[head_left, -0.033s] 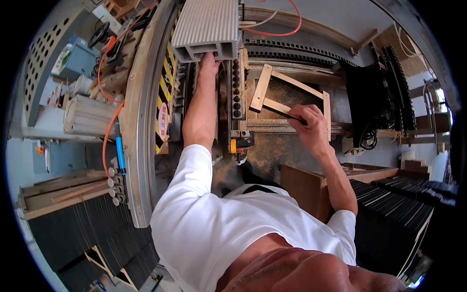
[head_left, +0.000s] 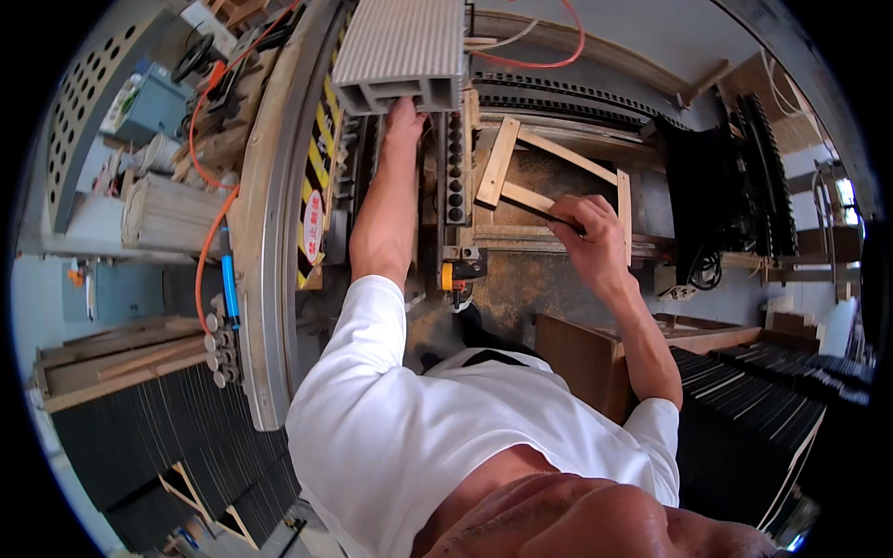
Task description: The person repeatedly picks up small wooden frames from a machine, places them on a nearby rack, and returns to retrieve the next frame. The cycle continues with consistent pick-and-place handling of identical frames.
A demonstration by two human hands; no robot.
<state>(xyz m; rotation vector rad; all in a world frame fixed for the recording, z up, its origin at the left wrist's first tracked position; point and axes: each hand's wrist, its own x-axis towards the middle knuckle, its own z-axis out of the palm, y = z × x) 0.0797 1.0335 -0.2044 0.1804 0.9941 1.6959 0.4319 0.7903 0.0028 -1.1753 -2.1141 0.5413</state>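
Note:
My left hand (head_left: 404,119) reaches forward under the near end of a ribbed grey metal beam (head_left: 400,42). Its fingers are hidden there, so what they touch does not show. Out to the right, my right hand (head_left: 595,240) pinches the near rail of a four-sided wooden frame (head_left: 499,163). This frame is pale wood with dark outer edges, and is held tilted above the machine's rails (head_left: 549,232). Between my two arms runs a bar with a row of black round knobs (head_left: 455,172).
A yellow-and-black striped guard (head_left: 321,177) lies left of my left arm, beside a long metal rail (head_left: 265,232). Stacks of black-edged pieces (head_left: 177,437) stand at lower left and lower right. An orange hose (head_left: 206,251) hangs at left. Sawdust covers the floor (head_left: 521,298).

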